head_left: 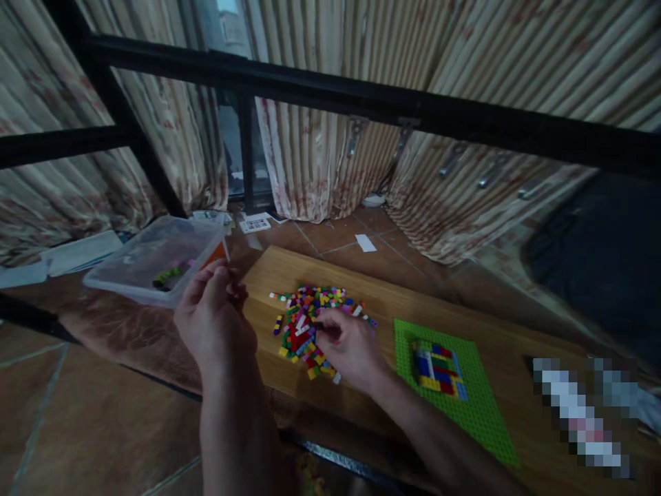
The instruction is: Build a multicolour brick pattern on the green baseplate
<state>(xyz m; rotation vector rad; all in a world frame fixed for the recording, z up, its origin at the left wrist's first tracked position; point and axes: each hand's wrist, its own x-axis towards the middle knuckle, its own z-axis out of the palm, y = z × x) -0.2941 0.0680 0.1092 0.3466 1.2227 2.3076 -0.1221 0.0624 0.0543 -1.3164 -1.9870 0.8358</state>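
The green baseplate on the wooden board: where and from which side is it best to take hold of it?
Probably at a bare edge strip of the green baseplate, from the near side. It lies flat on the wooden board, and the built bricks fill only its far part, leaving the near margin free for pinching.

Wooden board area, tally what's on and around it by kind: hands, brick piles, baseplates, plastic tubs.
Hands: 2, left hand raised, right hand on the pile
Loose brick pile: 1, bricks too small to count
Green baseplate: 1, with a small patch of bricks on it
Clear plastic tub: 1
Wooden board: 1
Total: 6
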